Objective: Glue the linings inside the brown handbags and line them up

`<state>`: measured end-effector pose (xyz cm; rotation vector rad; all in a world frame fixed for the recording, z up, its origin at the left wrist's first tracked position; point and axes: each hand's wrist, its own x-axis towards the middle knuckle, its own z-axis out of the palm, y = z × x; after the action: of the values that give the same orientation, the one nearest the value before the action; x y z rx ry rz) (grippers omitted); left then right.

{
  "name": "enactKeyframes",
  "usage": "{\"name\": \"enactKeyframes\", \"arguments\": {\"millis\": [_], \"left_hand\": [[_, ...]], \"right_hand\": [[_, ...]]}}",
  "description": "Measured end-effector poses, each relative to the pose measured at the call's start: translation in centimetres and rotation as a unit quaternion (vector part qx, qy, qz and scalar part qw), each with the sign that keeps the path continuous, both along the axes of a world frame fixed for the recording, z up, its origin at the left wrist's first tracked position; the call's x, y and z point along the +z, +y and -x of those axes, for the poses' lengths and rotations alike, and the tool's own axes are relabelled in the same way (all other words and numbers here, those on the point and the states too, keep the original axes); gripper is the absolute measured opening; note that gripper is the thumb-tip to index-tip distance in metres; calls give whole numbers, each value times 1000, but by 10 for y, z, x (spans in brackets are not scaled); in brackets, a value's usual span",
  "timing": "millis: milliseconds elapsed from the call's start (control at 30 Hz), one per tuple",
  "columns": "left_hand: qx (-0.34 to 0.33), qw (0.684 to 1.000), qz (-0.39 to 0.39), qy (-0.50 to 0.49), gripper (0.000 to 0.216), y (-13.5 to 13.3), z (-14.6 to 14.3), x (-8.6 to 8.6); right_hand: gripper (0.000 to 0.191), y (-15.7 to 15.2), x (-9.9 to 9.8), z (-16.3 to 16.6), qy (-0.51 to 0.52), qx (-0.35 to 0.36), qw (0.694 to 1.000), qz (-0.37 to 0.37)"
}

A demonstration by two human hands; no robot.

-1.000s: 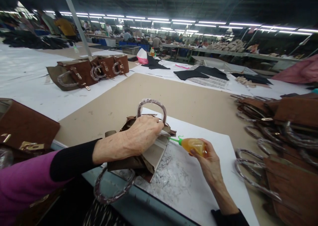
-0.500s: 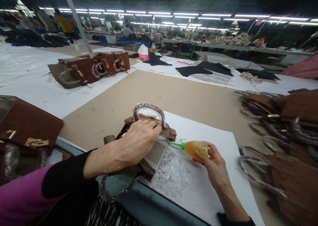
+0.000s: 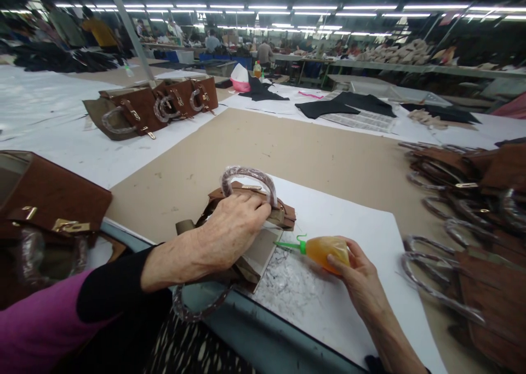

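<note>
A brown handbag [image 3: 287,214] lies at the table's near edge, its plastic-wrapped handle [image 3: 249,173] arching up at the back and another handle [image 3: 201,311] hanging over the front edge. My left hand [image 3: 232,226] is closed on the upper part of the bag; its fingertips are partly hidden. My right hand [image 3: 357,264] grips a squeeze bottle [image 3: 326,253] of amber liquid with a green nozzle. The nozzle points left, its tip by the edge of the bag's pale panel [image 3: 263,250]. Whether the tip touches the panel, I cannot tell.
White paper [image 3: 365,220] with dark smears lies beneath the bottle. Wrapped-handle bags [image 3: 489,275] are piled at right; another brown bag [image 3: 61,193] sits at left. Several bags [image 3: 142,108] stand farther back beside a metal pole [image 3: 129,31]. Black pieces [image 3: 326,109] lie at the far side.
The bottle's nozzle tip has shifted slightly towards the near edge of the pale panel. Both hands keep their hold, and the whole view has shifted a little.
</note>
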<state>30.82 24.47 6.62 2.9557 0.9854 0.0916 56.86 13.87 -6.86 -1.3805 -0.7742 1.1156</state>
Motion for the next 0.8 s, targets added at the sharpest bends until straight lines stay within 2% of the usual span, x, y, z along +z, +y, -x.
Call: {"name": "enactKeyframes", "arguments": {"millis": [300, 600, 800], "left_hand": [[11, 1000, 10, 7, 22, -2, -2, 5], [7, 1000, 7, 30, 23, -1, -3, 3], [-4, 1000, -3, 18, 22, 0, -2, -1]], "right_hand": [[46, -19, 4, 10, -4, 26, 999, 31], [42, -35, 8, 27, 2, 45, 998, 43], [42, -46, 10, 27, 4, 35, 999, 39]]}}
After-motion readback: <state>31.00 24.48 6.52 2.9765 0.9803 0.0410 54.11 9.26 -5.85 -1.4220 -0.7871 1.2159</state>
